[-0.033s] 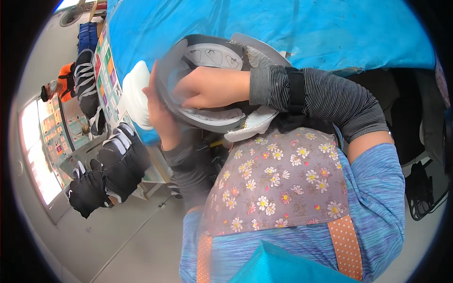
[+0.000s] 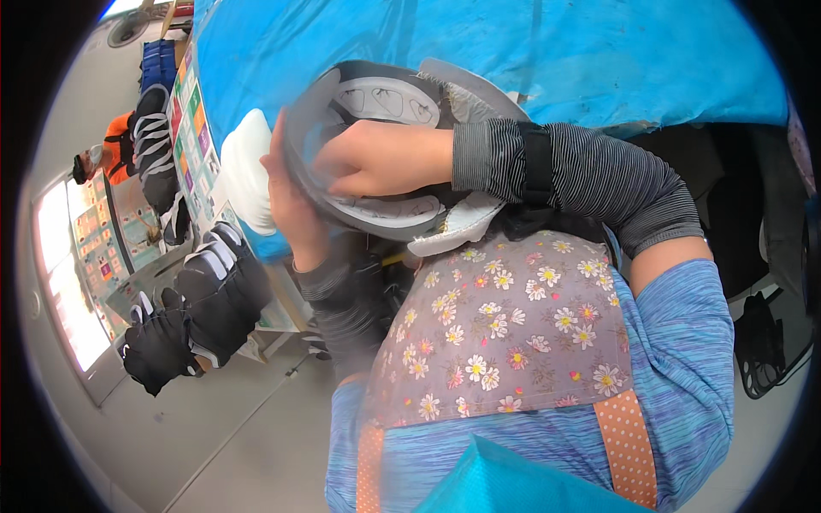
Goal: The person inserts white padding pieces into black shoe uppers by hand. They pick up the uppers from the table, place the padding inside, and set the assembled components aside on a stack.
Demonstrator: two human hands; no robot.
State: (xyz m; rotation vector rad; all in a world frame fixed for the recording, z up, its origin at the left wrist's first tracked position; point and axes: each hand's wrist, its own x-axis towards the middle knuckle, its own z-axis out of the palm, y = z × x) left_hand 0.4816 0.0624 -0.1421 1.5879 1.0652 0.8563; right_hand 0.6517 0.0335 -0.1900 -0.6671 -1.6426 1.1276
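Observation:
Before me is a rounded, hollow grey piece (image 2: 402,224) with a dark inside. White padded panels (image 2: 389,100) with line drawings line it, and flaps with rough white edges stick out on its right. What kind of thing it is, I cannot tell. My left hand (image 2: 295,201) is against its left outer side, gripping it, with part of the fingers hidden. Reaching in from the right, my right hand (image 2: 376,158) is inside the hollow, its fingers bent and closed. Whatever its fingertips hold is hidden. A blur covers the left rim.
A blue cover (image 2: 599,60) drapes the work table. Smooth white rounded pieces (image 2: 248,175) lie left of my left hand. Black shoes or boots with white parts (image 2: 218,295) stand farther left, beside a chart with coloured squares (image 2: 190,120). A person in orange (image 2: 118,150) is in the background.

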